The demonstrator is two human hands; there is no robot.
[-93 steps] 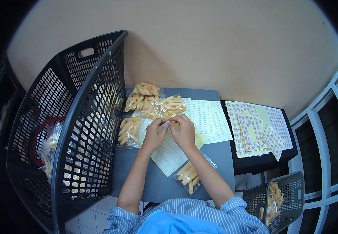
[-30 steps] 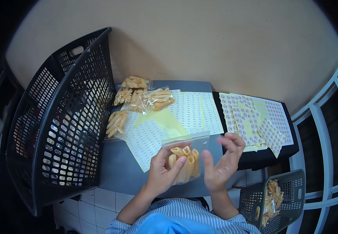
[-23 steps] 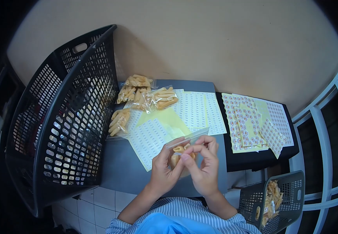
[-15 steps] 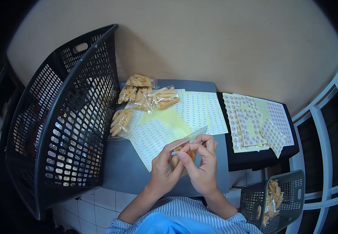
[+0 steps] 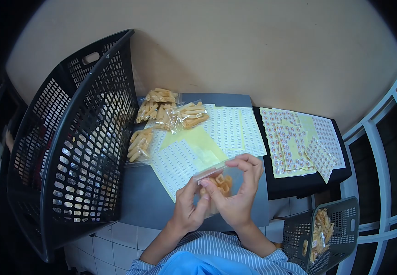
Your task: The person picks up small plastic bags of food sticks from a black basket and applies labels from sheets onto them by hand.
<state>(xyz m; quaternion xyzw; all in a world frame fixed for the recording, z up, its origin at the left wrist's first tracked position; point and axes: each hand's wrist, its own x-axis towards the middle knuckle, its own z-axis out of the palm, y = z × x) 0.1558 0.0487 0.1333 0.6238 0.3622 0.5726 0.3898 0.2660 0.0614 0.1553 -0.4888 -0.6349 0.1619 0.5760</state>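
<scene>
A clear plastic bag of tube-shaped snacks [image 5: 223, 184] is held between both hands above the table's front part. My left hand [image 5: 190, 208] is closed on the bag's left side. My right hand [image 5: 239, 197] grips the bag too, its thumb pressed near the upper left edge and its fingers curled at the right corner. Just beyond the hands lie sheets of small printed labels [image 5: 175, 162] and a yellow backing sheet [image 5: 207, 149]. Several filled snack bags [image 5: 191, 114] rest at the table's back left.
A tall black basket [image 5: 81, 137] stands at the left. Sheets of round stickers [image 5: 294, 146] lie on a black surface [image 5: 340, 178] at the right. Below it, a smaller basket [image 5: 345, 229] holds more bagged snacks. A wall rises behind the grey table [image 5: 139, 197].
My right hand's fingers have spread upward and right, and its thumb has moved slightly left. The bag's snacks are more visible. Part of a hand now shows at the far left, beyond the tall basket.
</scene>
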